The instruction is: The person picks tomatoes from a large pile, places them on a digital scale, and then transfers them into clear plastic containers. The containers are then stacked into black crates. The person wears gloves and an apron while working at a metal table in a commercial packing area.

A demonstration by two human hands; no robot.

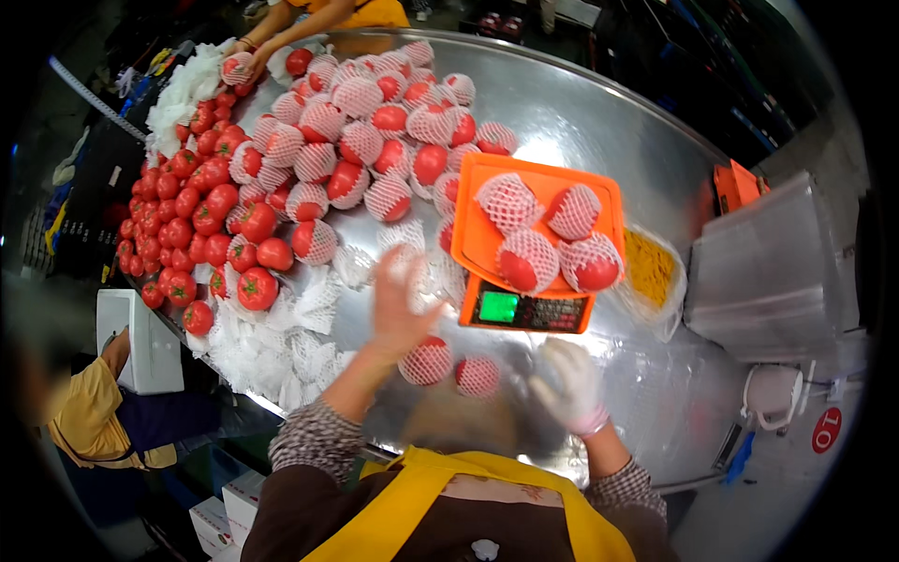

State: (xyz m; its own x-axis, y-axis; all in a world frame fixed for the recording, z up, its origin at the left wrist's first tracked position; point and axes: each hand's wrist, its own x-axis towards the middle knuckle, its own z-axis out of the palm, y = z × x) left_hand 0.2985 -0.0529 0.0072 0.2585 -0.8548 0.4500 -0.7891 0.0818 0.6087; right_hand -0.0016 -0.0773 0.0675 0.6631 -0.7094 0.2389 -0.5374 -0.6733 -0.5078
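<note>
My bare left hand [400, 309], blurred, is spread over the steel table beside several white foam nets [355, 265]. I see nothing in its grasp. My right hand [570, 388], in a white glove, is just below the scale, its fingers partly curled; whether they hold anything cannot be told. Between my hands lie two tomatoes in foam nets, a larger one [425, 361] and a smaller one [477, 377]. The digital scale [527, 309] has a lit green display. On it rests an orange tray [469, 211] with several netted tomatoes [529, 260].
Bare tomatoes [204, 218] are heaped at the left, netted ones [358, 133] at the far middle. White foam nets [267, 351] pile up near left. A bag of yellow material [650, 270] and a clear plastic-covered stack [765, 260] stand right. Another person's hands [263, 56] hold a netted tomato.
</note>
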